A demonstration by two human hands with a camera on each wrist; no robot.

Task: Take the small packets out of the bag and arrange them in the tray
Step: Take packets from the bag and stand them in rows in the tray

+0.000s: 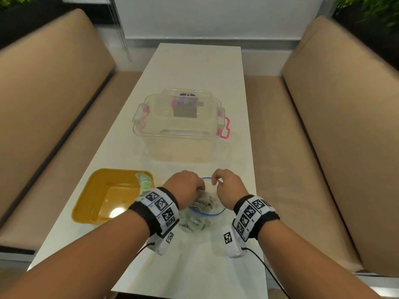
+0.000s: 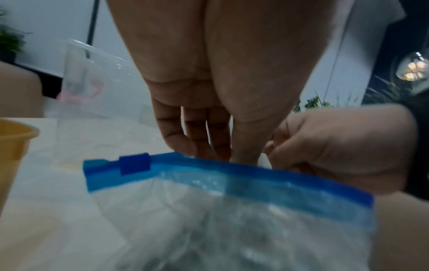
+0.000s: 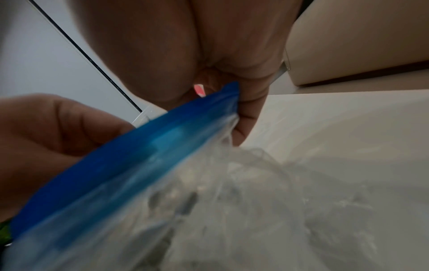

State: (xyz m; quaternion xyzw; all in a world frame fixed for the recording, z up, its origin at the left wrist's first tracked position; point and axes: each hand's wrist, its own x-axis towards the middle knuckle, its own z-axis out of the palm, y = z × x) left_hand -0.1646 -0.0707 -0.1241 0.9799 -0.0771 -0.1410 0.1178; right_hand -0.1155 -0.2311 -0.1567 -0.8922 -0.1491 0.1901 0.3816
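Note:
A clear zip bag (image 1: 207, 213) with a blue rim stands open on the white table (image 1: 194, 67), holding several small pale packets (image 1: 195, 223). My left hand (image 1: 199, 188) reaches down into its mouth, and its fingers and thumb come together on one packet (image 1: 205, 198). In the left wrist view the fingertips (image 2: 204, 146) dip behind the blue zip strip (image 2: 232, 176). My right hand (image 1: 218, 180) pinches the bag's far rim (image 3: 218, 99) and holds it up. To the left, the yellow tray (image 1: 92, 203) holds a row of green-and-white packets (image 1: 144, 182) along its right wall.
A clear lidded box (image 1: 179, 126) with pink latches stands behind the bag at mid-table. Tan bench seats (image 1: 54, 83) run along both sides of the table. Cables trail from both wrist cameras over the table's near end.

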